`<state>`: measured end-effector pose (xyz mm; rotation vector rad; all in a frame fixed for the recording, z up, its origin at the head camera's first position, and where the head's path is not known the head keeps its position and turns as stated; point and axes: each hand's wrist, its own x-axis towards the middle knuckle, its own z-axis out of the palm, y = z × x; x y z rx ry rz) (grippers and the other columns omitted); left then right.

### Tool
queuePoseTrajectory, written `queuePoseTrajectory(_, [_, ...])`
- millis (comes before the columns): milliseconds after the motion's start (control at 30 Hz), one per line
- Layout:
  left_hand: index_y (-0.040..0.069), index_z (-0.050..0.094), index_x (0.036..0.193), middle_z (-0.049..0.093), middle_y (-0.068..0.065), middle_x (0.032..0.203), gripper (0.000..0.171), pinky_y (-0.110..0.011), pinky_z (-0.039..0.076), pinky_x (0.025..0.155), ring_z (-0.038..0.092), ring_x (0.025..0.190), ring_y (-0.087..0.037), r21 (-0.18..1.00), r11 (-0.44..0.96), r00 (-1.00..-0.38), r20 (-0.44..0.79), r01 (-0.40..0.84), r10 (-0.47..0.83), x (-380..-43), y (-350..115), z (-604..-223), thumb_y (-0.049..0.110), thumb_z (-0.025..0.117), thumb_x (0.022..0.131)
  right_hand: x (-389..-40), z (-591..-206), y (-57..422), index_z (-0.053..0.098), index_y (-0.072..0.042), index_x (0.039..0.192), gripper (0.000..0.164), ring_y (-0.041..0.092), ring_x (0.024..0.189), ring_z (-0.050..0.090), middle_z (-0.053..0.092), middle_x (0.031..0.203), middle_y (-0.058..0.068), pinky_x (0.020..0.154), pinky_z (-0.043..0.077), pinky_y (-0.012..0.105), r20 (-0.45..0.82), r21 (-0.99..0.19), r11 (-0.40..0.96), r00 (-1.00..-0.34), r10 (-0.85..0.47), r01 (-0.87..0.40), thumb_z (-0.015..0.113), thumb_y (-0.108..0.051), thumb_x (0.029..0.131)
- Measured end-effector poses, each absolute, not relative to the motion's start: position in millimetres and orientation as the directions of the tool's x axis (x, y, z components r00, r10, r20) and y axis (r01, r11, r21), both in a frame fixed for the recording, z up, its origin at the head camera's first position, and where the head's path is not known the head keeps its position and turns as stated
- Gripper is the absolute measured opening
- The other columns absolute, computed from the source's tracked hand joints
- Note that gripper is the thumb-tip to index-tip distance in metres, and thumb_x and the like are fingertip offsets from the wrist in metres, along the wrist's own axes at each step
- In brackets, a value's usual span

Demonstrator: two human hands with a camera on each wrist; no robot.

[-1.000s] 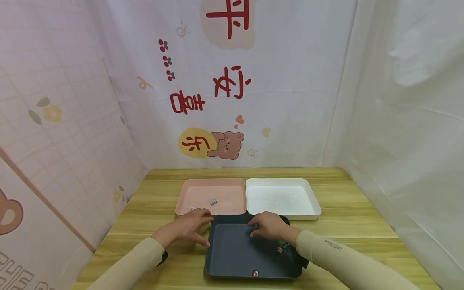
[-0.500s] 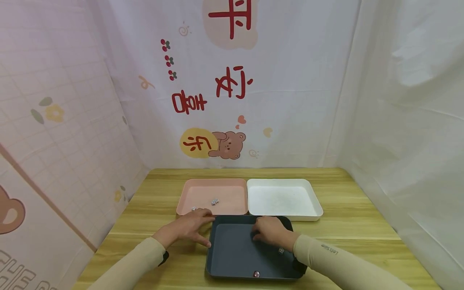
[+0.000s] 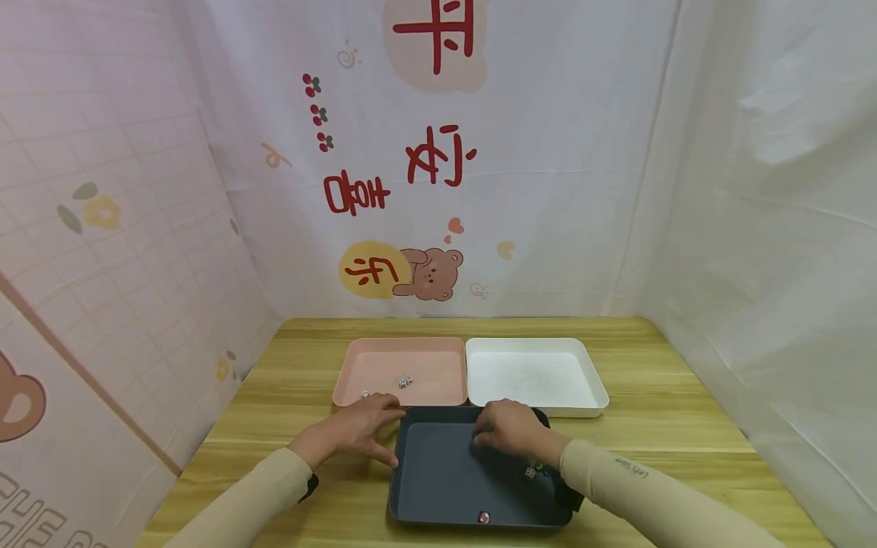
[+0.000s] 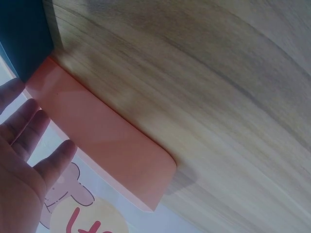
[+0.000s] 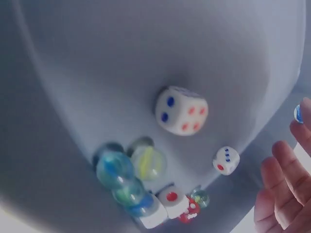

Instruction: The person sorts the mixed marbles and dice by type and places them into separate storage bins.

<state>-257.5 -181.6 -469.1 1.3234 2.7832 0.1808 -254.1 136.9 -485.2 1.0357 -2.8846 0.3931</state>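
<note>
My right hand [image 3: 510, 428] is over the far part of a dark grey tray [image 3: 438, 472], fingers curled. In the right wrist view its fingertips pinch a small clear-and-blue glass marble [image 5: 298, 114], partly cut off by the frame edge. Below the hand, in the tray, lie white dice [image 5: 181, 110], several glass marbles [image 5: 115, 169] and a red die [image 5: 189, 209], clustered toward one corner. Another red die [image 3: 483, 517] lies by the near wall. My left hand [image 3: 356, 432], fingers spread and extended, is at the tray's left rim, with fingertips near the pink tray.
Behind the dark tray stand a pink tray [image 3: 438, 365] holding several white dice [image 3: 406, 381] and, beside it on the right, a white tray [image 3: 534, 373]. All sit on a wood-grain table [image 3: 658, 457]. Printed white cloth [image 3: 548, 190] encloses the back and sides.
The right hand dipped toward the tray floor, its fingers closing, then rose slightly; the marbles by its wrist were hidden midway and show again. The left hand has stayed in place.
</note>
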Motion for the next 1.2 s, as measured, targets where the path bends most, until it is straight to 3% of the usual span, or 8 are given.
queuePoseTrajectory(433, [0.008,0.047,0.132,0.041,-0.008,0.13,0.085,-0.039,0.038,0.092,0.04,0.116,-0.023,0.136,0.633,-0.639,-0.005,0.762,0.769,-258.0,-182.6,-469.8,0.064,0.063,0.07,-272.4,-458.6,144.2,0.073,-0.024,0.089,0.015,0.011,0.081,0.06,0.063,0.09,-0.01,0.064,0.047,0.03,0.195,-0.337,0.767,-0.837,-0.511,-0.546,0.067,-0.035,0.08])
queuePoseTrajectory(733, [0.007,0.048,0.131,0.041,-0.009,0.129,0.085,-0.039,0.039,0.092,0.041,0.116,-0.024,0.134,0.632,-0.638,0.001,0.763,0.77,-257.5,-182.0,-468.1,0.063,0.064,0.069,-294.5,-442.9,157.2,0.072,-0.03,0.083,0.007,0.005,0.071,0.055,0.062,0.086,-0.011,0.059,0.045,0.028,0.187,-0.389,0.823,-0.91,-0.37,-0.414,0.068,-0.035,0.079])
queuePoseTrajectory(1033, [0.007,0.048,0.132,0.041,-0.01,0.129,0.084,-0.04,0.039,0.091,0.041,0.116,-0.025,0.141,0.628,-0.635,0.006,0.766,0.773,-257.6,-182.3,-469.2,0.061,0.066,0.07,-317.6,-443.8,183.3,0.072,-0.023,0.092,0.016,0.016,0.079,0.061,0.065,0.097,-0.001,0.055,0.047,0.031,0.166,-0.426,0.842,-0.943,-0.287,-0.331,0.066,-0.035,0.082])
queuePoseTrajectory(1200, [0.007,0.048,0.132,0.041,-0.011,0.13,0.084,-0.04,0.039,0.092,0.04,0.117,-0.025,0.148,0.63,-0.638,0.005,0.762,0.77,-257.6,-182.6,-470.2,0.061,0.065,0.07,-327.8,-444.8,191.3,0.072,-0.021,0.095,0.019,0.024,0.09,0.06,0.065,0.101,0.003,0.063,0.049,0.038,0.144,-0.412,0.862,-0.955,-0.259,-0.296,0.064,-0.034,0.083])
